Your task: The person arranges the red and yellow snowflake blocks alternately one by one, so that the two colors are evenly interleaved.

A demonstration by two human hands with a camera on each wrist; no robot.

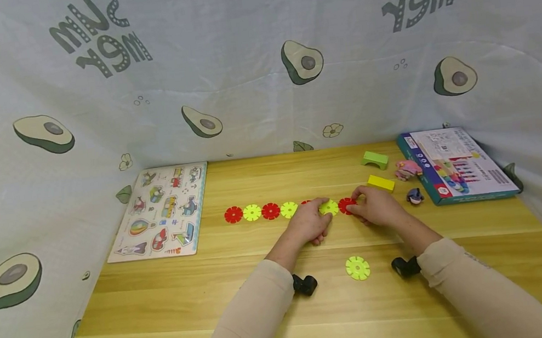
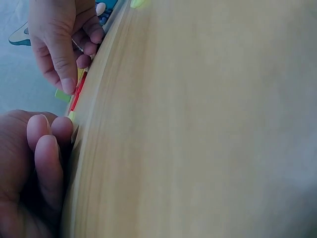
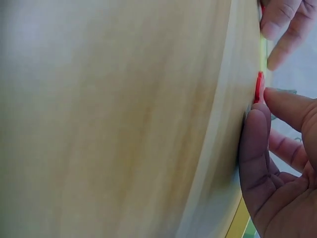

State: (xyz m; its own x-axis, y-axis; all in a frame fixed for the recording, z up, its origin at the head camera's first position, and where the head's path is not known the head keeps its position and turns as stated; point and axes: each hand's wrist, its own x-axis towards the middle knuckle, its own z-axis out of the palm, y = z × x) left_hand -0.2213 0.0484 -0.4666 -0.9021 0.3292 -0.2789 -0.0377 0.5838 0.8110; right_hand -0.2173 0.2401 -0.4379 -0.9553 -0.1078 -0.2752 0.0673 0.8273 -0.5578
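A row of red and yellow-green slotted plastic discs lies across the table, with a red disc [image 1: 233, 215] at its left end. My left hand [image 1: 309, 221] holds a yellow-green disc [image 1: 329, 208] by its left edge between thumb and index finger, partly covering a red disc [image 1: 306, 203] behind it. At the row's right end my right hand [image 1: 378, 206] pinches a red disc [image 3: 258, 87] between thumb and fingertip. These two discs meet edge to edge; whether their slots interlock I cannot tell. Nearer me lies a loose yellow-green disc [image 1: 358, 268].
On the left lies a picture puzzle board [image 1: 159, 214]. To the right are a green arch block [image 1: 375, 159], a yellow block [image 1: 381, 183], a pink toy figure [image 1: 408, 170], a small dark toy figure [image 1: 415, 196] and a flat box [image 1: 464, 165]. A printed curtain [image 1: 252, 83] hangs behind the table.
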